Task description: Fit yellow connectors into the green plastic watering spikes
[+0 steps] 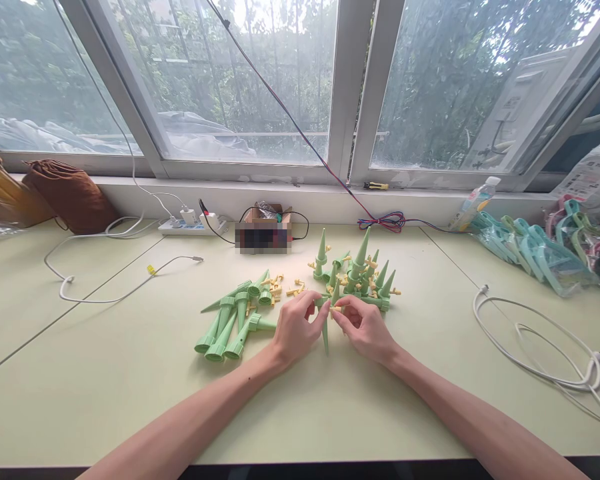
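**Left hand (297, 327) and right hand (365, 328) being held close together**

The left forearm (195, 415) and right forearm (473, 415), both bare, are being extended forward and angled inward. On each hand, thumb (319, 323) and index finger (312, 297) are being held in a pinch, while the back of the hand is being turned upward.

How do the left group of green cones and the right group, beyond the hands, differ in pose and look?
Pose: the left group mostly lies down, while several cones in the right group stand point-up.
Look: yellow pieces stick out from cones in the right group; in the left group, none looks plainly attached.
Shared: both are green, tapering cones on the table.
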Motion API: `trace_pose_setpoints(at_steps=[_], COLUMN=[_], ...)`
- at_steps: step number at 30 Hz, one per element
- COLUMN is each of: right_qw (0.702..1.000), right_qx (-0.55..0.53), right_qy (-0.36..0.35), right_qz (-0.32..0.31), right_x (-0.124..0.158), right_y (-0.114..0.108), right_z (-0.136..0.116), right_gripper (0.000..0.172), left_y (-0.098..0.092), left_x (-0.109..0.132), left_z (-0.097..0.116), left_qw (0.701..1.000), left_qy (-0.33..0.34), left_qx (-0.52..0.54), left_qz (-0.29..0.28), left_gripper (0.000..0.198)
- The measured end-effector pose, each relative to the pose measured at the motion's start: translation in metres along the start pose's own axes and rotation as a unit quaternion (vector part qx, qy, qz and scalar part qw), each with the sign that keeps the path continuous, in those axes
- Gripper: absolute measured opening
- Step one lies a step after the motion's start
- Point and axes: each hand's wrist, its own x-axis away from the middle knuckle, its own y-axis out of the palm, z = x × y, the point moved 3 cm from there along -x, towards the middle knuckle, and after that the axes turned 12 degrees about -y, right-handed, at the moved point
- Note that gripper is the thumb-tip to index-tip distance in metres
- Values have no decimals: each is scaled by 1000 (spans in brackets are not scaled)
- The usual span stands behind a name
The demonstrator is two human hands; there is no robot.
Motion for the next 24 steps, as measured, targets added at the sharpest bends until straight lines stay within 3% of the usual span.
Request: trace_pose_setpoints(at_steps=[13, 18, 24], right_qw=[1000, 1000, 1000], right_qx=[20, -12, 13], right_qy=[6, 25, -15], right_qz=[-2, 12, 2], right_x=[-3, 0, 1], right_y=[0, -1, 1], right_z=[2, 3, 2], right_gripper=[50, 38, 30], left_y=[3, 1, 0], left_x=[2, 2, 1], left_z=[-1, -1, 0], left_qw=[1000, 1000, 1000], left_qy=[3, 2, 3], left_qx=[-1, 1, -1], left_qz=[-8, -2, -4], left_gripper=[18, 17, 18])
